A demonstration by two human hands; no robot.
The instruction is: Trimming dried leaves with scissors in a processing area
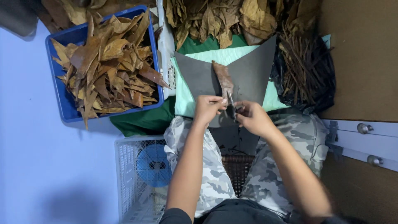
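Brown dried leaf point(223, 79) lies on a dark sheet point(253, 70) over the lap, its near end pinched in the left hand point(208, 108), the right hand point(252, 117) grasping scissors point(231, 107), blue crate of leaves point(66, 103) far left.

No packages, labels, signs or screens visible; only open crates, bag and loose dried leaves.

I see a pale lilac floor point(29, 137) at left, brown board point(365, 62) at right above a white rail with metal knobs point(365, 128), and a woven wicker seat point(236, 170) below. Light is even, shadows soft.
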